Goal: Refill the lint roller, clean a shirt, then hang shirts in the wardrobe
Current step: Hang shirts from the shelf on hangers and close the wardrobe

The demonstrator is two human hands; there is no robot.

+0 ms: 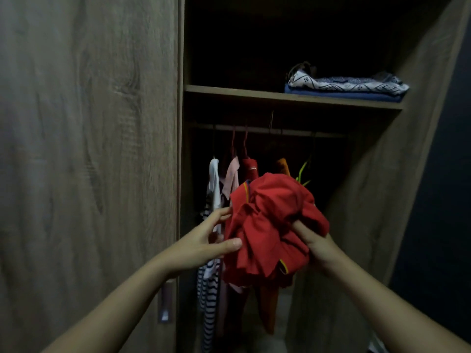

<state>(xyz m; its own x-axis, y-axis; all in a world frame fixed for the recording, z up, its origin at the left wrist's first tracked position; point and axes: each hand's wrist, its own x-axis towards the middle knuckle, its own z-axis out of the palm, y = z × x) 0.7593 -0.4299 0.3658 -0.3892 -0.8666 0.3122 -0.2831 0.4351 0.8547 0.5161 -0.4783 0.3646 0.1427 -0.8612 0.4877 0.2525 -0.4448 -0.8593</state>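
A bunched-up red shirt [270, 225] with a yellow-trimmed edge is held in front of the open wardrobe [254, 98]. My right hand [316, 243] grips its right side, fingers buried in the cloth. My left hand [211, 240] touches the shirt's left edge with thumb and fingers spread around it. Behind the bundle a dark rail [267, 129] carries several hung garments: a striped one [211, 276], a pink one [233, 174], a red one [251, 166] and an orange one [283, 166]. A green hanger [303, 171] pokes out just above the bundle.
The closed wardrobe door [89, 149] fills the left side, with a handle [165, 301] low down. The right door [377, 200] stands swung open. On the shelf [254, 94] above the rail lies a folded pile of patterned and blue cloth [346, 85].
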